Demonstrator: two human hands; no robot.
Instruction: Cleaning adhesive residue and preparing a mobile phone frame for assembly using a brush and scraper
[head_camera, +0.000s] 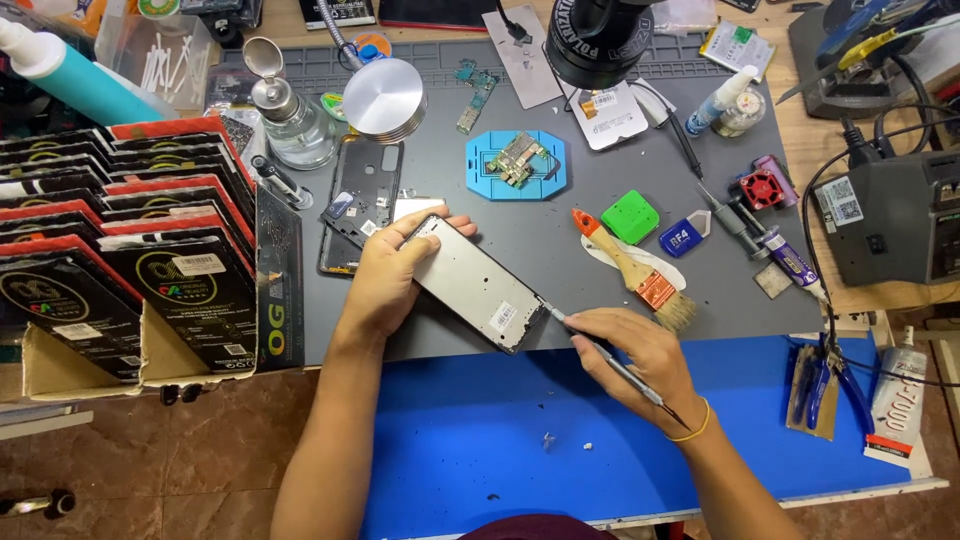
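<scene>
My left hand (385, 278) grips the upper end of a phone frame (480, 285) that lies slanted on the grey work mat (560, 220), metal side up. My right hand (640, 362) holds a thin metal pick (610, 362) like a pen. Its tip touches the frame's lower right edge. A black phone back cover (355, 195) lies just behind my left hand. A circuit board sits in a blue holder (517, 163) further back.
A box of packaged screens (130, 250) stands at left. A brush (640, 275), a green square pad (630, 216), a glue syringe (785, 255) and pliers (820, 375) lie at right. A glass bottle (290, 115), a round lamp head (385, 97) and a microscope (600, 40) stand behind.
</scene>
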